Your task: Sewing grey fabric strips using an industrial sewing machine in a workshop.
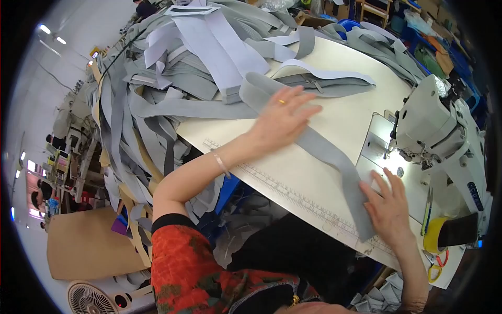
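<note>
A long grey fabric strip (327,152) runs diagonally across the white sewing table (293,178), its upper part looped over. My left hand (285,120) is over the upper part of this strip, fingers apart and slightly blurred. My right hand (387,209) is at the strip's lower end, fingers spread beside it near the sewing machine's metal plate (374,146). The white sewing machine (429,120) stands at the right. Behind my left hand lie a zippered grey piece (340,88) and pale lilac panels (219,47). A printed ruler scale runs along the table's front edge.
Piled grey strips (115,120) hang over the table's left side. A yellow tape roll (433,235), tweezers (428,209) and scissors (435,271) lie at the right. A fan (91,298) and brown board (83,240) are at lower left. Other people (36,196) sit in the background.
</note>
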